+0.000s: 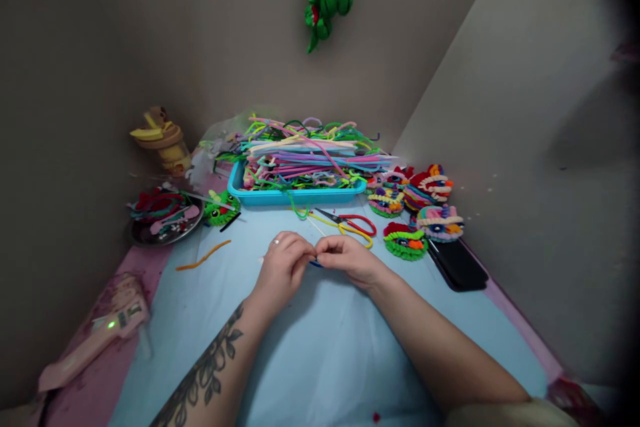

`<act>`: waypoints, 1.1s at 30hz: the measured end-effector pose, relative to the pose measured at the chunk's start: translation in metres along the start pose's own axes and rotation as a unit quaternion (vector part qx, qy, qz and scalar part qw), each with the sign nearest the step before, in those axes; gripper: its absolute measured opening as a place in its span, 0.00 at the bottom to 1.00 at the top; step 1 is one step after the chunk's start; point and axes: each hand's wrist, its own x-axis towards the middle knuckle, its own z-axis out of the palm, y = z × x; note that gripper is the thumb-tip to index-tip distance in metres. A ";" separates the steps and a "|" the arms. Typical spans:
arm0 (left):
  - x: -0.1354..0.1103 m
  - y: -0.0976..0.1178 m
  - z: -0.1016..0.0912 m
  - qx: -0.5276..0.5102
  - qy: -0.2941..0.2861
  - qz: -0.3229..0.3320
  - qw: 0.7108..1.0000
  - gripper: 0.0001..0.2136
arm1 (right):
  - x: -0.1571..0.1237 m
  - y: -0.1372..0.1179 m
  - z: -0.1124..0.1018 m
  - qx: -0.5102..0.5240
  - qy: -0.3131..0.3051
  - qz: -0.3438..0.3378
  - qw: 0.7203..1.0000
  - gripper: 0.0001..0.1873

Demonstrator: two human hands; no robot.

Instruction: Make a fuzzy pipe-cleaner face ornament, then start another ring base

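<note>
My left hand (286,265) and my right hand (349,260) meet fingertip to fingertip over the middle of the light-blue cloth. Both are closed in a pinch on a short dark-blue pipe cleaner (316,264), which mostly disappears behind the fingers. Just beyond the right hand lie red-handled scissors (361,221) and a yellow-handled tool (367,235), their handles overlapping. A thin white stick (316,225) rests near them. To the left of my hands lies an orange pipe cleaner (204,256), with a short black piece (230,222) farther back.
A blue tray (300,197) heaped with pipe cleaners stands at the back. On the right sit several fuzzy animal heads (405,242) and a black phone (459,268). A metal bowl (167,237), a green fuzzy head (220,208) and a pink glue gun (95,340) occupy the left.
</note>
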 end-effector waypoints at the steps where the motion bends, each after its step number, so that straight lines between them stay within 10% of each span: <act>1: 0.000 0.000 0.000 0.005 -0.002 0.001 1.000 0.07 | 0.000 0.000 -0.001 -0.012 -0.003 -0.001 1.000 0.13; 8: -0.001 0.003 0.000 0.059 -0.010 -0.045 0.997 0.06 | -0.003 -0.006 0.001 -0.266 0.029 -0.118 0.956 0.04; 14: -0.003 0.005 0.006 0.027 0.028 -0.131 0.991 0.07 | -0.005 0.001 0.011 -0.455 0.083 -0.299 0.835 0.04; 20: -0.003 0.007 0.012 -0.036 0.066 -0.232 0.970 0.07 | -0.005 0.008 0.018 -0.599 0.167 -0.325 0.713 0.07; 27: 0.004 0.002 0.007 -0.166 0.076 -0.346 0.920 0.09 | -0.004 0.003 0.014 -0.371 0.183 -0.285 0.864 0.06; 33: 0.003 -0.006 0.008 -0.267 0.057 -0.351 0.896 0.12 | -0.001 0.003 0.015 -0.324 0.186 -0.200 0.906 0.05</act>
